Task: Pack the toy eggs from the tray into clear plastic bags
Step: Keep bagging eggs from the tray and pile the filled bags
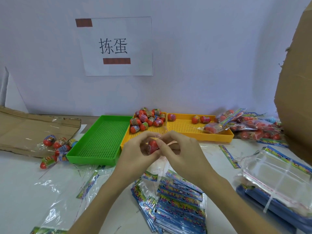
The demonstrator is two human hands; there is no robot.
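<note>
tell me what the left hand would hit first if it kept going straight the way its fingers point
The left hand points up and right at the right hand. It already grips the toy egg between them, so the right hand's fingers would likely come next; depth is unclear.

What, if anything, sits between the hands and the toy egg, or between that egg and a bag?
Nothing visible. The left hand and right hand both grip the red toy egg directly, above the pile of printed clear bags. Thin clear film seems to trail from it, so it may already be partly bagged.
</note>
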